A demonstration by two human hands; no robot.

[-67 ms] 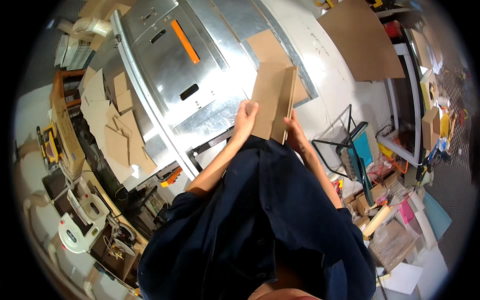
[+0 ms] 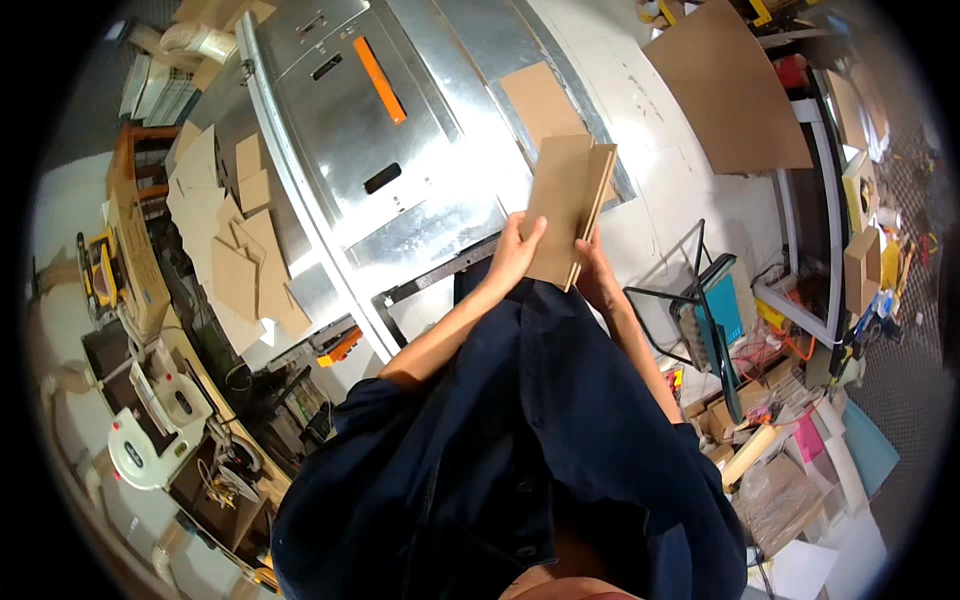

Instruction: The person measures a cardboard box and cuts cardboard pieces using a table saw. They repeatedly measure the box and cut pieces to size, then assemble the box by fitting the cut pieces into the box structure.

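From the head camera, the person stands at a table saw (image 2: 400, 150) and holds a stack of thin brown boards (image 2: 568, 205) upright in front of the chest, above the near edge of the steel top. The left hand (image 2: 512, 255) wraps the stack's left side, fingers curled over its face. The right hand (image 2: 597, 275) cups the lower right corner from underneath, fingers closed on the edges, likely so the boards stay squared together. One loose board (image 2: 540, 100) lies flat on the saw table beyond. Cut brown pieces (image 2: 235, 250) are heaped on the left side, clear of the orange blade insert (image 2: 380, 80). A large brown sheet (image 2: 735, 85) rests on the floor to the right.
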